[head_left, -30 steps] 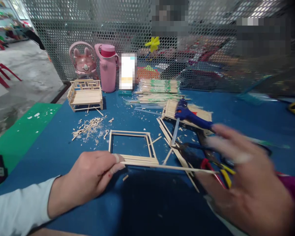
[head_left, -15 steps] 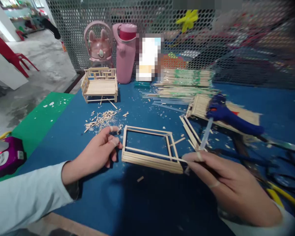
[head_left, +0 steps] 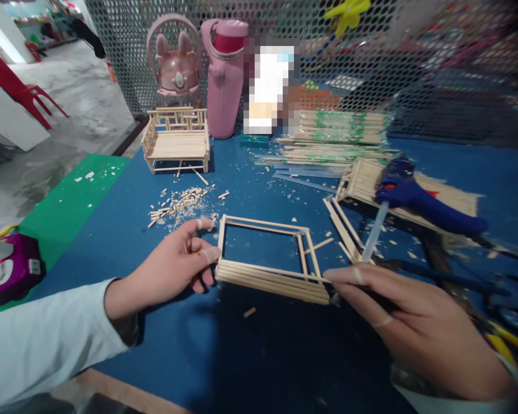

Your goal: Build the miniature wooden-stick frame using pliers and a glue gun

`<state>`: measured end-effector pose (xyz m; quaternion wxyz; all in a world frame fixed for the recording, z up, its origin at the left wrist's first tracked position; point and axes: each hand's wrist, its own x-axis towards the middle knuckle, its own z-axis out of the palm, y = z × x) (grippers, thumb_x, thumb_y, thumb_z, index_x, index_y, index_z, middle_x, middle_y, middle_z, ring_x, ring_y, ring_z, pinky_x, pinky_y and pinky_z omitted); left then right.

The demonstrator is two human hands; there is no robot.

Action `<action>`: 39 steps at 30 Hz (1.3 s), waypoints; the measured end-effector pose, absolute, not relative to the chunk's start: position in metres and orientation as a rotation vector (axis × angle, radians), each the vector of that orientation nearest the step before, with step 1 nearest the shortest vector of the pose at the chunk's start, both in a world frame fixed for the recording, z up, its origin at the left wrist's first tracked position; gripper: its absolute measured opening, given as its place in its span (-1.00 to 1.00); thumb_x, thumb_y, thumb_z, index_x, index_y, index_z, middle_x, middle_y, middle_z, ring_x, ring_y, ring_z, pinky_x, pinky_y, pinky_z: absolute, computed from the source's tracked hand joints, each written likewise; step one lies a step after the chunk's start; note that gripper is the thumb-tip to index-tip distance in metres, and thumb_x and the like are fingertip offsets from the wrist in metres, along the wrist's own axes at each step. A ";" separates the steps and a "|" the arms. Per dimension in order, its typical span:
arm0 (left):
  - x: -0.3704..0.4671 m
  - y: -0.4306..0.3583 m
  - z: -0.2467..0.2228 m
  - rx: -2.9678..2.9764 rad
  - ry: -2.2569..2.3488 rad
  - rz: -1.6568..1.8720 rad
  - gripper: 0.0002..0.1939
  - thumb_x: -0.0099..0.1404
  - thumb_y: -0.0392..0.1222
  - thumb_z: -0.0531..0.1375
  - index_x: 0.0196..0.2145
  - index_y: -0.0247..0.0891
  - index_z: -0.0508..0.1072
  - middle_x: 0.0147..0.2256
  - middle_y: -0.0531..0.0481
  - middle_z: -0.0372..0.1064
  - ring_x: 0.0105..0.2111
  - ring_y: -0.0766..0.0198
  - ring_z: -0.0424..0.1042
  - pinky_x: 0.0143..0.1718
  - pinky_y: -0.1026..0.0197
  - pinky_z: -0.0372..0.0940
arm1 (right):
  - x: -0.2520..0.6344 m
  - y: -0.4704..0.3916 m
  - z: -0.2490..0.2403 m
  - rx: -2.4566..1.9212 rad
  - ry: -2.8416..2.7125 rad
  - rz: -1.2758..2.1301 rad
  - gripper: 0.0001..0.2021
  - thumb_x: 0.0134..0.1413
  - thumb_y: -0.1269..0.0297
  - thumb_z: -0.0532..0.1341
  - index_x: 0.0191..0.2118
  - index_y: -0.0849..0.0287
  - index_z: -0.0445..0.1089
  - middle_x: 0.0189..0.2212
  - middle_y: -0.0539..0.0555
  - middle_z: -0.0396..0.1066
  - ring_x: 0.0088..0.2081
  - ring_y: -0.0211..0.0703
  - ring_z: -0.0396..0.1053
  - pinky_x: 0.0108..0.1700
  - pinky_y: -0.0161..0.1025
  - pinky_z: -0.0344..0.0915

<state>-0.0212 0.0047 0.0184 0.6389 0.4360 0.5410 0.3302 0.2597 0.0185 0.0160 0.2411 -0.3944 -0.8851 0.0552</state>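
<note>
A small rectangular frame of thin wooden sticks [head_left: 276, 282] lies on the blue table between my hands, several sticks side by side along its front. My left hand [head_left: 176, 256] is at its left end, thumb against the corner and the other fingers partly curled. At the right end, the thumb and forefinger of my right hand [head_left: 397, 316] pinch a thin wooden stick [head_left: 285, 272], which runs along the top of the frame's front side. Pale tape or finger covers wrap some fingertips. Just behind my right hand, a blue glue gun [head_left: 418, 201] has a clear glue stick [head_left: 376, 230] poking out.
A miniature stick bench [head_left: 176, 144] stands behind a heap of wood offcuts [head_left: 183, 201]. Two pink bottles [head_left: 225, 86] are at the mesh panel [head_left: 121, 52]. Bundled sticks [head_left: 341, 129] and a slatted stick piece [head_left: 358, 175] lie right; a purple device [head_left: 15, 270] sits left.
My left thumb has come in against the frame's left corner. The stick in my right hand has settled closer to the frame's front sticks. The view has shifted slightly.
</note>
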 end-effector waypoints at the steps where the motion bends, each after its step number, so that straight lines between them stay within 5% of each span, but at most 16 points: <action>1: -0.022 0.004 0.018 0.989 1.225 0.749 -0.61 0.26 -0.25 0.13 0.01 -0.31 0.13 -0.62 0.18 0.29 -0.65 0.43 0.32 -0.68 0.46 0.26 | 0.260 0.019 0.016 -1.079 -2.421 0.146 -0.85 0.20 0.30 0.06 -0.31 0.04 0.37 -0.49 -0.03 0.49 -0.48 -0.30 0.46 -0.44 -0.41 0.36; 15: -0.023 0.006 0.019 0.813 1.209 0.734 -0.59 0.23 -0.32 0.18 0.02 -0.33 0.18 -0.64 0.11 0.37 -0.67 0.44 0.36 -0.65 0.49 0.26 | 0.262 0.016 0.015 -1.053 -2.417 0.264 -0.86 0.18 0.31 0.08 -0.26 0.01 0.38 -0.48 -0.02 0.47 -0.47 -0.23 0.46 -0.47 -0.34 0.35; 27: -0.020 0.003 0.019 0.829 1.272 0.727 -0.51 0.20 -0.29 0.23 0.04 -0.32 0.14 -0.63 0.16 0.35 -0.68 0.49 0.30 -0.65 0.51 0.23 | 0.253 0.007 0.018 -1.224 -2.313 0.370 -0.86 0.12 0.35 0.11 -0.45 0.11 0.34 -0.63 -0.06 0.36 -0.63 -0.34 0.27 -0.54 -0.38 0.20; 39: -0.019 0.001 0.017 0.855 1.248 0.774 -0.43 0.12 -0.20 0.30 0.02 -0.30 0.15 -0.60 0.17 0.35 -0.68 0.50 0.27 -0.66 0.51 0.17 | 0.249 0.005 0.020 -1.239 -2.236 0.456 -0.85 0.09 0.38 0.13 -0.48 0.11 0.33 -0.60 -0.06 0.36 -0.57 -0.33 0.28 -0.52 -0.37 0.19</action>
